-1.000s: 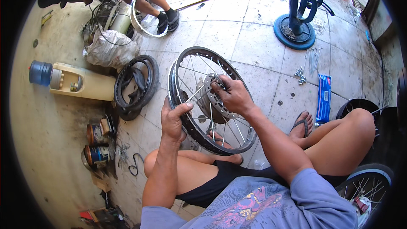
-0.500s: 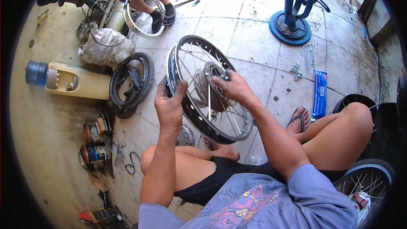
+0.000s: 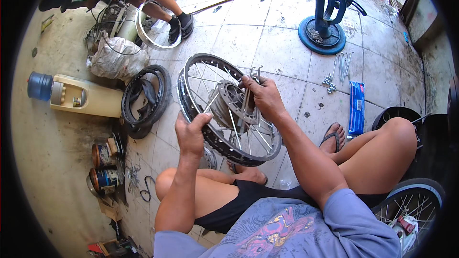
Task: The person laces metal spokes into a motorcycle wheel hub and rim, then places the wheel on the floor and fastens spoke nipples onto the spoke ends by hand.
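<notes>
On the dusty tiled floor (image 3: 267,43) I see the spoked wheel (image 3: 227,107) propped upright before my knees, my left hand (image 3: 191,134) curled tight around its dark rim (image 3: 217,143), my right hand (image 3: 263,96) pinching a bundle of loose spokes (image 3: 248,91) at the hub (image 3: 229,105), fingers closed together.

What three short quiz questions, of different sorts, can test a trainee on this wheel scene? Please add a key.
1. True or false: the left hand grips the rim of the spoked wheel.
2. What does the right hand hold near the wheel hub?
A. a bundle of loose spokes
B. a hammer
C. a tyre
3. Fill in: left of the wheel, a black ____ lies on the tiled floor.

Key
1. true
2. A
3. tyre
</notes>
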`<state>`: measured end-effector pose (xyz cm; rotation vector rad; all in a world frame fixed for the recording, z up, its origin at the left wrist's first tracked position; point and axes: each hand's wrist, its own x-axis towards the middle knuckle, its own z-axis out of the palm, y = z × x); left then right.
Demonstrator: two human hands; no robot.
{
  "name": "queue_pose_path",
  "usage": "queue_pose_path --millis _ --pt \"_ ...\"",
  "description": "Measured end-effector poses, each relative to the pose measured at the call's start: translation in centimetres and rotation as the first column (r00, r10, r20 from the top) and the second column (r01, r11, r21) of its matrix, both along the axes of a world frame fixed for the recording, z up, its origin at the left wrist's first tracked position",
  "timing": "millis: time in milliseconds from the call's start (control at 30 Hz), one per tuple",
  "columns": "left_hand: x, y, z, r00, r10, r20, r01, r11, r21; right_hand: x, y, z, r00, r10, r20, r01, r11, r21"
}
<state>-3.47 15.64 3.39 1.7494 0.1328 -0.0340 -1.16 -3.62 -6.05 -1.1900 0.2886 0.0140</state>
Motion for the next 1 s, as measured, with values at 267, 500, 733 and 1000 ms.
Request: queue_pose_path --millis 267,500,733,1000 --pt "0.1 1.1 0.7 0.996 -0.040 -0.084 0.039 0.999 -0.019 1.1 1.4 -2.3 0.994 0.101 0.051 -0.113 0.860 0.497" --pt "-0.6 0.2 1.0 0.997 -0.052 -0.062 0.052 0.999 0.000 0.5 3.8 -1.7 0.977 0.023 0.214 0.066 0.914 -0.401" --pt "-0.8 -0.4 2.0 0.970 -0.216 -0.109 0.214 0.976 -0.035 0.9 2.7 -2.8 0.974 0.174 0.144 -0.125 0.947 -0.296" --pt "0.5 -2.6 2.0 0.954 -0.298 -0.030 0.296 0.953 -0.069 0.3 -1.2 0.6 0.830 0.473 -0.297 -0.547 0.581 -0.603"
